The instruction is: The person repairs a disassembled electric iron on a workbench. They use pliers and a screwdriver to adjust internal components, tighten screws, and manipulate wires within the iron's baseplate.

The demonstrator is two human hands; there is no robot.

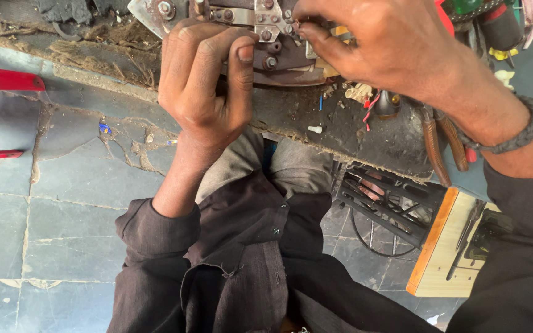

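Two hands work at the far edge of a dirty bench (316, 117). One, the left hand (208, 80), is curled tight around a rusty metal part (266, 37) with bolts, thumb pressed on its near side. Next to it, the right hand (384, 46) pinches a small bolt on that part. Pliers (442, 145) lie to the right.

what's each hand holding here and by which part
Left hand grips the rusty metal assembly at its lower left edge; right hand pinches something small at its top, too hidden to identify.
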